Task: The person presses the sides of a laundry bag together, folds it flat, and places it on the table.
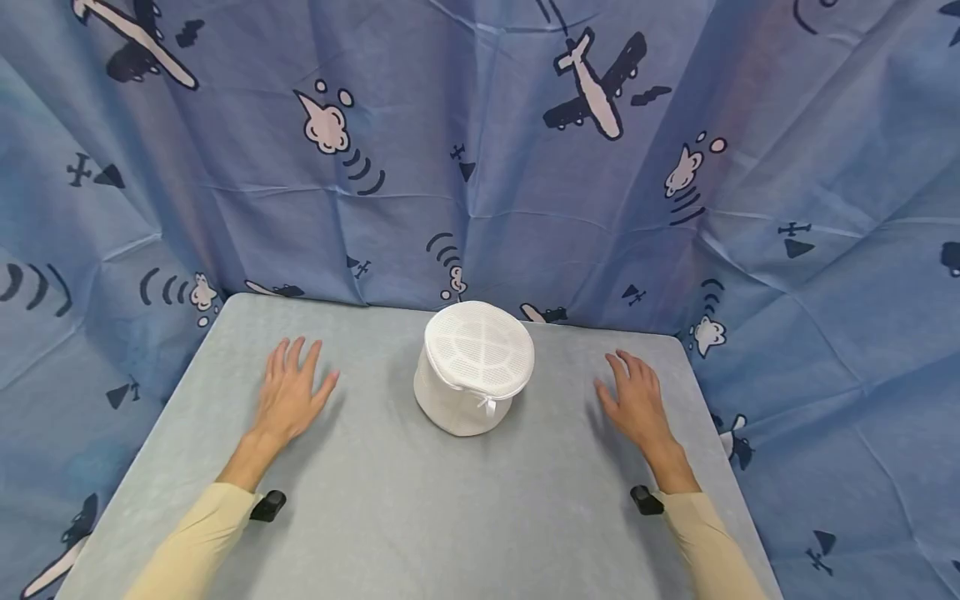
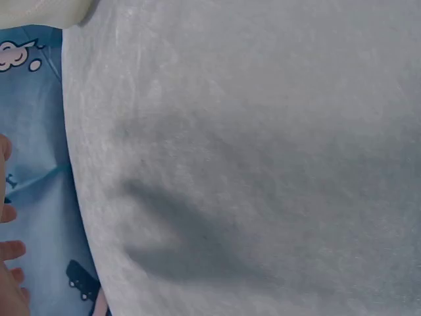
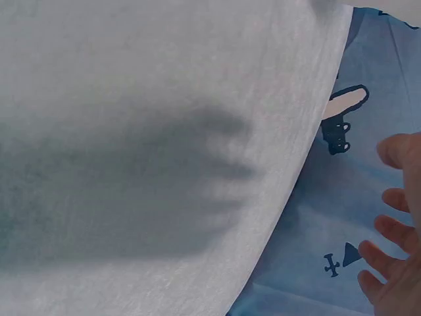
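Observation:
A white round mesh-topped laundry bag (image 1: 478, 350), shaped like a short drum, stands near the far edge of the table in the head view. A small white tab hangs from the zip at its front rim. My left hand (image 1: 288, 396) hovers over the table to its left, fingers spread and holding nothing. On the other side my right hand (image 1: 637, 396) hangs above the surface with relaxed fingers, also holding nothing. Neither hand touches the bag. Both wrist views catch only part of the fingers and their shadows; the bag is out of sight there.
The table (image 1: 420, 517) has a pale grey cloth top with rounded far corners. A blue curtain (image 1: 405, 150) printed with planes hangs behind it and along both sides. Small black devices sit at the left wrist (image 1: 267, 506) and right wrist (image 1: 647, 500).

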The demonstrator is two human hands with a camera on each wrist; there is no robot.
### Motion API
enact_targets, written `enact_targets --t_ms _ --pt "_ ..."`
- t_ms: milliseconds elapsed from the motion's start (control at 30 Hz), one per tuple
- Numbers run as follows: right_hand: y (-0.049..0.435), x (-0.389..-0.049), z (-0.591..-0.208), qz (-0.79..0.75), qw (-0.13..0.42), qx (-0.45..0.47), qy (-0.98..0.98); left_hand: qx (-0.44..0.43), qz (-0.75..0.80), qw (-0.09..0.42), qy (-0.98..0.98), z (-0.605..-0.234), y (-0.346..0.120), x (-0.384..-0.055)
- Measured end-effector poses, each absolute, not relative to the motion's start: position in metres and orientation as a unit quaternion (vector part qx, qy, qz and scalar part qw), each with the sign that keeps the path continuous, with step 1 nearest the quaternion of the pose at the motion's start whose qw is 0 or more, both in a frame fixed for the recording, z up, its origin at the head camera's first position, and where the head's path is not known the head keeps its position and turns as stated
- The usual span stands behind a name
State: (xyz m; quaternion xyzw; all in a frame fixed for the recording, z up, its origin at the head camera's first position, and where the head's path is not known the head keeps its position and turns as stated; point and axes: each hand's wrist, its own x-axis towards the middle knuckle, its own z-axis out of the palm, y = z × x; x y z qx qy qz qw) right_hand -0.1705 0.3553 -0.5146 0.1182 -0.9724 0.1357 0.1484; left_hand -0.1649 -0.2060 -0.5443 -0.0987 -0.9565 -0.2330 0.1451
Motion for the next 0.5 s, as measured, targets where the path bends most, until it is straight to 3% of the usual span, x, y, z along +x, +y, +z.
enact_targets --t_ms 233,500 --pt "0.348 -0.171 -0.506 0.182 0.183 0.121 -0.958 -0.098 -0.246 0.170 -0.949 -0.536 -0.195 -0.167" --pt "0.339 -0.171 -0.497 0.220 0.171 0.104 -0.955 -0.109 -0.247 0.205 -0.941 -0.527 -0.179 -0.165"
